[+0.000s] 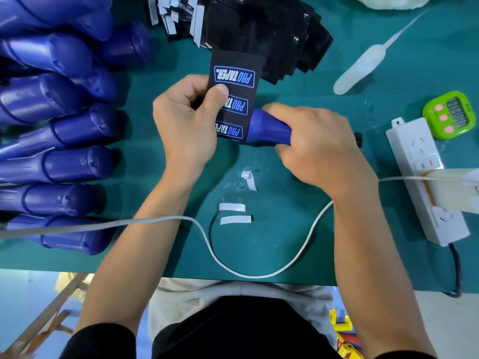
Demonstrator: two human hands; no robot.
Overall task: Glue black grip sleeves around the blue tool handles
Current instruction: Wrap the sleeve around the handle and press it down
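- A white cable (233,268) loops over the near edge of the green table (285,242), with white paper strips (232,207) lying inside the loop.
- The right hand (318,149) is wrapped round a blue tool handle (269,128), its butt end pointing left.
- The left hand (186,120) pinches a flat black grip sleeve (236,97) (printed "PRO TAPER"), thumb on its face. The sleeve's edge is against the handle's butt.
- More blue handles (64,161) are piled at the left.
- Farthest off lie a stack of black sleeves (259,29) and a translucent squeeze bottle (363,66).
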